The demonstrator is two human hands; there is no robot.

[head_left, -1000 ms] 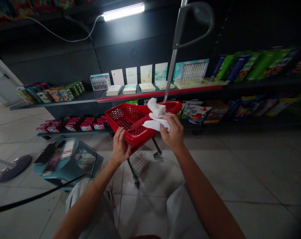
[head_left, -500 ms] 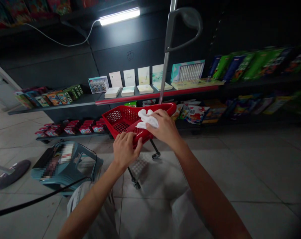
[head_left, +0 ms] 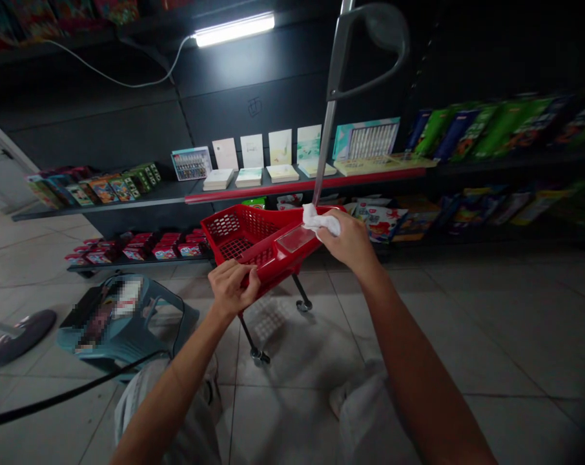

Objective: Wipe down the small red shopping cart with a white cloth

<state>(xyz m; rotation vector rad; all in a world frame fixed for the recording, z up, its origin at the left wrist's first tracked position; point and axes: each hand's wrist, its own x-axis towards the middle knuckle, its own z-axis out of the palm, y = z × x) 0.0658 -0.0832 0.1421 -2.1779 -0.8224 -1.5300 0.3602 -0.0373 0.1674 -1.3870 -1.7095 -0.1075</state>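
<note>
A small red shopping trolley point(head_left: 234, 234) on wheels stands on the tiled floor in front of me, its grey handle pole point(head_left: 327, 123) rising to the top of the view. My left hand point(head_left: 232, 286) is closed on the near corner of the trolley's rim. My right hand point(head_left: 348, 240) grips a crumpled white cloth point(head_left: 320, 221) and presses it on the trolley's right rim, close to the base of the pole.
Dark shelves behind hold white notebooks point(head_left: 250, 175), colour-pencil sets point(head_left: 365, 137), green boxes point(head_left: 471, 126) and red boxes point(head_left: 142, 248) low down. A teal plastic stool point(head_left: 128, 316) stands at the left, with a black cable point(head_left: 60, 395) and a fan base point(head_left: 19, 328). My knees are at the bottom.
My right hand slid the cloth along the rim, from the near side toward the pole. My left hand shifted slightly left on the near corner.
</note>
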